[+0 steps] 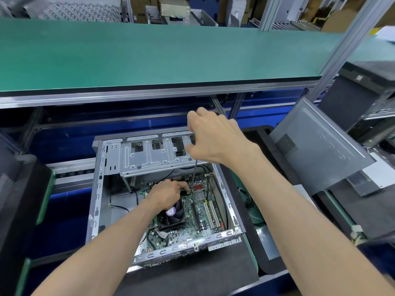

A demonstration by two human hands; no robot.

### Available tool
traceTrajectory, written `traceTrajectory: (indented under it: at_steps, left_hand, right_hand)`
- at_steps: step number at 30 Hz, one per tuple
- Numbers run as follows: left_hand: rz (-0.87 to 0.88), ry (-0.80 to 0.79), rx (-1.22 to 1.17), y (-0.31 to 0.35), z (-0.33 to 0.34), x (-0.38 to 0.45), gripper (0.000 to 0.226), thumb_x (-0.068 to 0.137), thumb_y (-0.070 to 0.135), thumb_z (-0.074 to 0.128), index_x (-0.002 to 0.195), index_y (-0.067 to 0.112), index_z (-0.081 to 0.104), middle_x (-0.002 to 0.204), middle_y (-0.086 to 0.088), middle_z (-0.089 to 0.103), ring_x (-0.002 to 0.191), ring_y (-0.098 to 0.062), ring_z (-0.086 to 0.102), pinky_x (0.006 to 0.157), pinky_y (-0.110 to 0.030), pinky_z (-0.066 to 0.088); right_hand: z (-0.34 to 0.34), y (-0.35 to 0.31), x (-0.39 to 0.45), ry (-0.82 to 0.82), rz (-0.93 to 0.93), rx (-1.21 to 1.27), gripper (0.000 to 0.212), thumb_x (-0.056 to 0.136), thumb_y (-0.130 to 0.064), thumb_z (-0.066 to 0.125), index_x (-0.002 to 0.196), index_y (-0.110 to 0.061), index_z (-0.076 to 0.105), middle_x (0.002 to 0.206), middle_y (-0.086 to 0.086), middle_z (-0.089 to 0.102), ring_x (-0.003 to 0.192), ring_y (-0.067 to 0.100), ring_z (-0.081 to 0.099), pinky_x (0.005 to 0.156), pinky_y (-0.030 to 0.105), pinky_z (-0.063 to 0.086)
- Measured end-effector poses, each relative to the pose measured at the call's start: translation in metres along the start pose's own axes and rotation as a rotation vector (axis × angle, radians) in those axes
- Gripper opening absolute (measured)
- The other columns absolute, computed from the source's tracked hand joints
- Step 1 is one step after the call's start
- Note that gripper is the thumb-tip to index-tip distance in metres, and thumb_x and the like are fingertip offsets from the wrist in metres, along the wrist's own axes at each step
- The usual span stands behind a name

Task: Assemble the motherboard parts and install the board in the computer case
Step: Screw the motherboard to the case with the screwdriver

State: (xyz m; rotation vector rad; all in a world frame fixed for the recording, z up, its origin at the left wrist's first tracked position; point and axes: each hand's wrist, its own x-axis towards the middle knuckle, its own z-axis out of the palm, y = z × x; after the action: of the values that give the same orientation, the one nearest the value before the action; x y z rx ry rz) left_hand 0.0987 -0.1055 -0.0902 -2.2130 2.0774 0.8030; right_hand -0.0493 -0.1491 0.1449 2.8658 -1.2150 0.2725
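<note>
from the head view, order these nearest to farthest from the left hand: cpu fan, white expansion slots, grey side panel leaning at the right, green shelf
1. cpu fan: right under the left hand, wrist over it.
2. white expansion slots: on the board, to the hand's right.
3. grey side panel: outside the case, leaning at far right.
4. green shelf: above and behind the case, at the back.

Open computer case [97, 201] set flat on a dark mat [192, 272] with green edging, mat on a blue workbench [70, 227]. Beside it to the right, a second dark mat [261, 146], carrying a grey side panel [320, 146] tilted up on one edge. Above, a green-topped shelf [160, 54] on aluminium framing [339, 58].
</note>
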Motion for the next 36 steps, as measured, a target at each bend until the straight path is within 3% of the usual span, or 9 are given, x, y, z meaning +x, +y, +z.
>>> traceTrajectory:
  at_steps: [3,9,14,19,23,27,30,33,36]
  left_hand:
    - [-0.014,-0.003,-0.009,-0.001,0.001,0.001,0.050,0.088,0.015,0.032,0.105,0.054,0.059,0.064,0.012,0.060,0.052,-0.006,0.049,0.057,-0.030,0.049]
    - [-0.024,-0.010,0.004,0.000,0.001,0.001,0.050,0.089,0.015,0.031,0.104,0.054,0.059,0.063,0.005,0.067,0.041,-0.012,0.049,0.047,-0.028,0.044]
    - [-0.007,-0.002,0.000,0.000,0.001,0.000,0.050,0.088,0.015,0.032,0.105,0.052,0.060,0.066,0.005,0.069,0.042,-0.010,0.050,0.048,-0.027,0.040]
    - [-0.013,0.010,-0.001,0.000,0.002,0.000,0.050,0.089,0.015,0.032,0.104,0.054,0.059,0.060,0.006,0.066,0.041,-0.010,0.050,0.046,-0.026,0.036]
    - [-0.020,0.021,-0.007,-0.001,0.003,0.000,0.049,0.089,0.017,0.031,0.101,0.056,0.058,0.059,0.007,0.065,0.040,-0.008,0.049,0.045,-0.025,0.035]
    - [-0.012,0.018,0.008,-0.001,0.003,0.001,0.051,0.086,0.015,0.031,0.104,0.054,0.058,0.064,0.004,0.068,0.043,-0.008,0.052,0.045,-0.026,0.036]
    - [-0.016,0.020,-0.001,-0.002,0.003,0.003,0.050,0.087,0.016,0.031,0.103,0.054,0.058,0.061,0.005,0.065,0.045,-0.009,0.053,0.046,-0.026,0.036]
    - [-0.017,0.017,-0.027,-0.002,0.003,0.002,0.049,0.087,0.016,0.032,0.103,0.055,0.058,0.057,0.006,0.064,0.045,-0.009,0.053,0.047,-0.026,0.038]
    - [-0.019,0.025,-0.046,-0.001,0.001,0.001,0.048,0.089,0.016,0.033,0.100,0.055,0.059,0.046,0.007,0.055,0.041,-0.009,0.049,0.047,-0.025,0.040]
  right_hand:
    - [-0.003,0.000,0.000,-0.072,-0.023,0.112,0.030,0.074,-0.018,0.061,0.102,-0.017,0.050,0.095,0.000,0.052,0.077,0.026,0.051,0.059,0.034,0.031]
    - [0.003,-0.001,0.001,0.071,0.024,-0.130,0.031,0.094,-0.035,0.057,0.079,-0.017,0.038,0.067,-0.004,0.027,0.067,0.028,0.040,0.061,0.038,0.028]
    - [-0.002,0.007,0.000,-0.088,-0.018,0.142,0.030,0.072,-0.017,0.060,0.101,-0.020,0.053,0.095,-0.004,0.049,0.079,0.024,0.051,0.057,0.030,0.028]
    - [0.003,0.008,0.000,-0.005,0.016,0.033,0.012,0.087,-0.018,0.060,0.086,-0.016,0.049,0.076,-0.001,0.042,0.071,0.027,0.045,0.052,0.030,0.022]
    - [0.006,0.005,0.000,0.075,0.045,-0.166,0.046,0.092,-0.039,0.059,0.065,-0.022,0.027,0.067,-0.004,0.028,0.064,0.027,0.039,0.058,0.035,0.027]
    - [-0.003,0.008,0.000,-0.068,-0.016,0.095,0.029,0.072,-0.023,0.061,0.099,-0.020,0.050,0.092,-0.002,0.047,0.077,0.025,0.051,0.056,0.030,0.026]
    - [-0.002,0.008,0.001,-0.062,-0.008,0.097,0.019,0.076,-0.014,0.059,0.093,-0.017,0.050,0.087,0.001,0.050,0.077,0.027,0.049,0.053,0.030,0.025]
    - [0.004,0.007,0.002,0.044,0.048,-0.140,0.039,0.094,-0.030,0.057,0.067,-0.020,0.030,0.069,-0.002,0.032,0.064,0.027,0.040,0.052,0.030,0.019]
    - [0.002,0.007,0.002,0.042,0.025,-0.103,0.032,0.086,-0.043,0.061,0.078,-0.019,0.041,0.073,-0.003,0.037,0.059,0.021,0.037,0.059,0.036,0.027]
